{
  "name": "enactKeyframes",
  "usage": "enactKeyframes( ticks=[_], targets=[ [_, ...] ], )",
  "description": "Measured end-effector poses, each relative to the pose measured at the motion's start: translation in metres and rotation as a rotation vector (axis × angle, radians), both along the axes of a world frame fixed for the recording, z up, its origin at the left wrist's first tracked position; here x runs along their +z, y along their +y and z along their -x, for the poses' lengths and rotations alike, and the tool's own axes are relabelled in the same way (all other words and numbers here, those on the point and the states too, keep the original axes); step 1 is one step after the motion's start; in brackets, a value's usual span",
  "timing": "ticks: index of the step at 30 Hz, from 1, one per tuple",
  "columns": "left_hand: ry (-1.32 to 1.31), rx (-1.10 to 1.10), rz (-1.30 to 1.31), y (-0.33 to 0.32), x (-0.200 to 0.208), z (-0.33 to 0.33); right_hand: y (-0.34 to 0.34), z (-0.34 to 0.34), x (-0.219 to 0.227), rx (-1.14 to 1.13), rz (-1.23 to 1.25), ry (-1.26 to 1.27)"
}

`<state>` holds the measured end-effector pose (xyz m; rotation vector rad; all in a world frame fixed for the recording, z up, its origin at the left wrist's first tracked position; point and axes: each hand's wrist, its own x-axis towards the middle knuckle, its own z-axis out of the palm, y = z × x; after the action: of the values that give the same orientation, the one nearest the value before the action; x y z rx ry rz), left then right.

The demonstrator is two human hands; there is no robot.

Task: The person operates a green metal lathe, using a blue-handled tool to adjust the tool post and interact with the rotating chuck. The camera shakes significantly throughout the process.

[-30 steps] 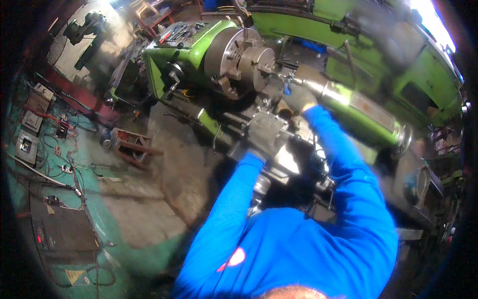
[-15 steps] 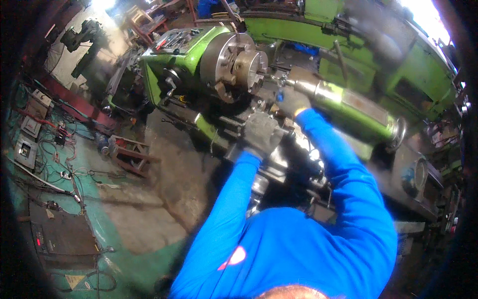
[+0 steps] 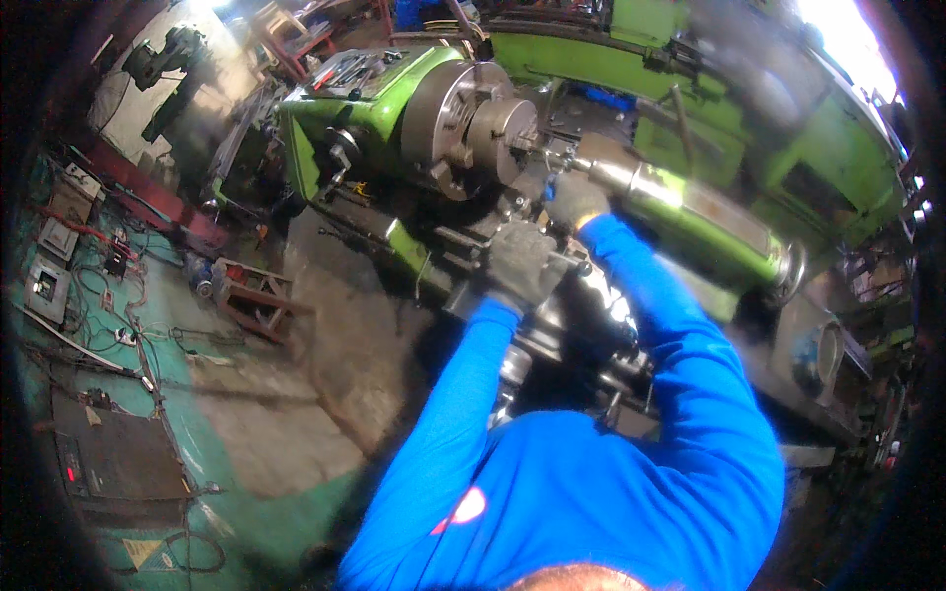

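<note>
Both my hands wear dark grey gloves and work at a green metal lathe. My left hand (image 3: 519, 261) is wrapped over the tool post area of the carriage, closed on a lever (image 3: 581, 266) whose rounded end sticks out at its right. Just beyond, my right hand (image 3: 576, 201) is closed near the tip of the tailstock (image 3: 631, 177). A small blue item (image 3: 550, 188) shows at its fingers; its kind is unclear. Left of that hand, the large chuck (image 3: 434, 118) grips a round metal workpiece (image 3: 503, 133). A thin tool (image 3: 557, 155) projects from the tailstock towards the workpiece.
Hand tools (image 3: 350, 71) lie on top of the headstock. A handwheel (image 3: 791, 266) ends the tailstock at right. On the floor at left are a rusty metal stand (image 3: 251, 300), cables (image 3: 138, 345) and a dark flat box (image 3: 118, 453). Another green machine (image 3: 709, 148) stands behind.
The chuck's jaws stand in a different position, so the chuck has turned with the workpiece. My hands stay in nearly the same places. The whole view has shifted slightly.
</note>
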<state>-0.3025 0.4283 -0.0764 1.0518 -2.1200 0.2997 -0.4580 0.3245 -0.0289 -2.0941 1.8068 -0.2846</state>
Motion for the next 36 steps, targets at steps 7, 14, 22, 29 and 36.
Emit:
enactKeyframes(
  ticks=[7,14,22,29,36],
  targets=[
    [-0.023,0.008,-0.024,-0.001,-0.001,0.001,-0.004,-0.004,-0.006,-0.029,0.082,0.041],
    [-0.036,0.021,-0.052,-0.002,0.004,0.000,-0.014,0.001,-0.007,-0.003,0.012,0.016],
    [-0.035,0.022,0.044,-0.002,-0.001,-0.001,-0.010,0.000,-0.018,0.032,0.060,0.019],
    [-0.079,0.079,0.031,0.003,0.001,0.000,0.000,-0.001,0.004,0.001,0.001,0.039],
    [-0.080,0.009,-0.130,-0.002,0.004,0.002,-0.007,0.011,-0.011,-0.012,0.046,-0.020]
  ],
)
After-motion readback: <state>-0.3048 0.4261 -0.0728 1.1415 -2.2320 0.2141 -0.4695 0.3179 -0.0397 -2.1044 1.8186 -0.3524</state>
